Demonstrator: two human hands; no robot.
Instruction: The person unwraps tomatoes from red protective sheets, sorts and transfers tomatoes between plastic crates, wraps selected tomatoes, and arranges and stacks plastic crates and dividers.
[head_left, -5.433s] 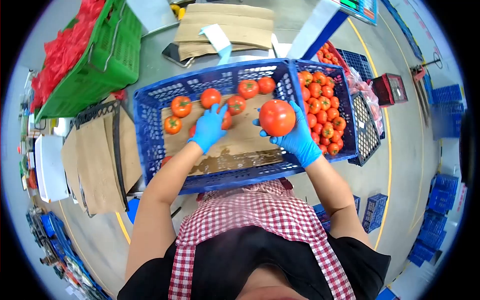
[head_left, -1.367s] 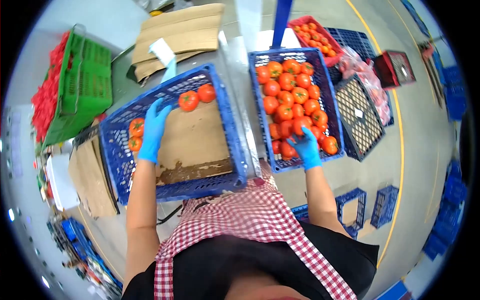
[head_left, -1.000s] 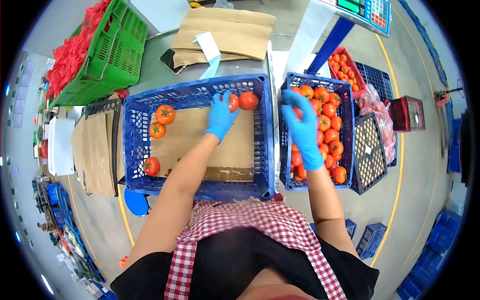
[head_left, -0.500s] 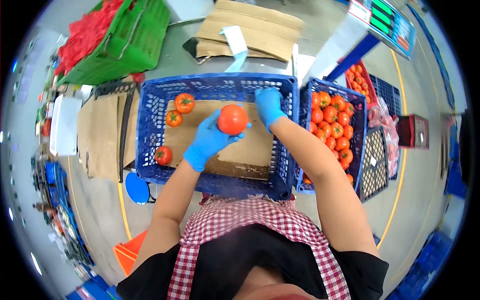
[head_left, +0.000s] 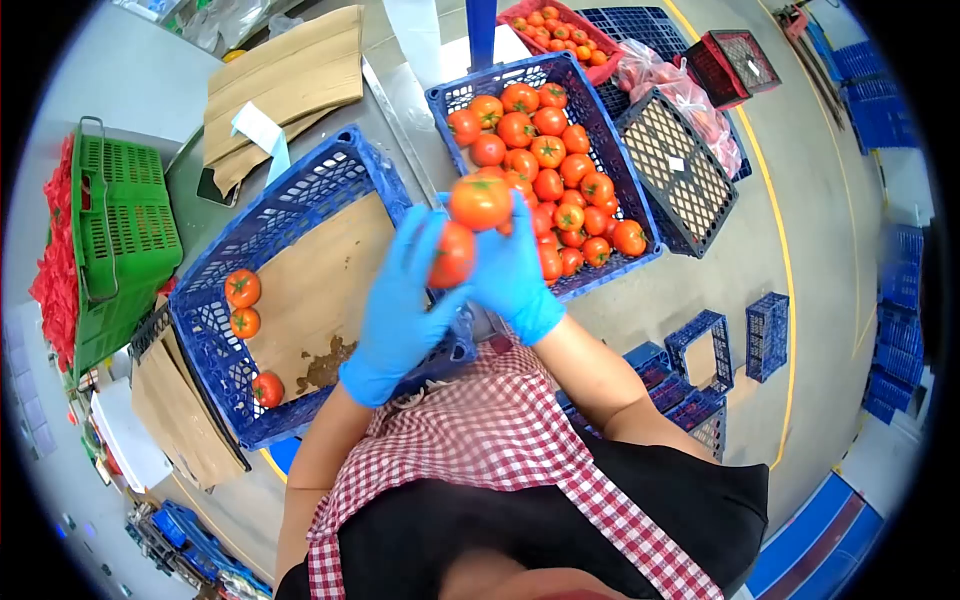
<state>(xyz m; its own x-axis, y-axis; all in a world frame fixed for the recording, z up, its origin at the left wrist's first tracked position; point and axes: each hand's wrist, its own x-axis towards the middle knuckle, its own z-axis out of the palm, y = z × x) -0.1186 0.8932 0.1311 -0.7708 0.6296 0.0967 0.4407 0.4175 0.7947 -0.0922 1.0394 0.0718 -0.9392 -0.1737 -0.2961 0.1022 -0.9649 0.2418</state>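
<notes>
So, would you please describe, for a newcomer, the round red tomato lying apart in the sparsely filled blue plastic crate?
Find the sparsely filled blue plastic crate. Along its left side, the round red tomato lies lowest in view, a gap separating it from two red tomatoes.

I'd take this for a produce packing room. Tomatoes (head_left: 548,151) lie heaped in a blue crate (head_left: 611,273), and more fill a red crate (head_left: 606,71) beyond it. Yellow lines (head_left: 791,310) mark the grey floor (head_left: 825,250), blue stacks (head_left: 897,335) of crates stand along the side, and flat cardboard (head_left: 300,65) lies on a metal surface (head_left: 187,213).
</notes>
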